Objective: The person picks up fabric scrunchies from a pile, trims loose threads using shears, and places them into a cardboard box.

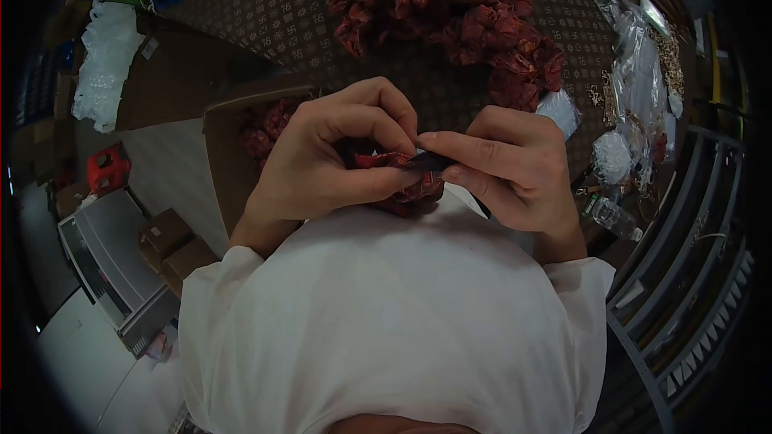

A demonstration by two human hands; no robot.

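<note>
Close in front of the white shirt, my left hand (334, 153) pinches a dark red, wrinkled dried piece (422, 186) between thumb and fingers. My right hand (511, 165) is closed on a small dark item (430, 162), whose left end meets the red piece by my left thumb; its exact shape is too small to tell. The two hands nearly touch at the fingertips. Beyond them, a long heap of similar dark red dried pieces (450, 12) lies on the brown patterned cloth (269, 12).
An open cardboard box (229, 161) with more red pieces stands at the left. Clear plastic bags (631, 72) and a plastic bottle (615, 219) lie at the right, beside a grey metal rack (683, 273). A red object (108, 169) is at the far left.
</note>
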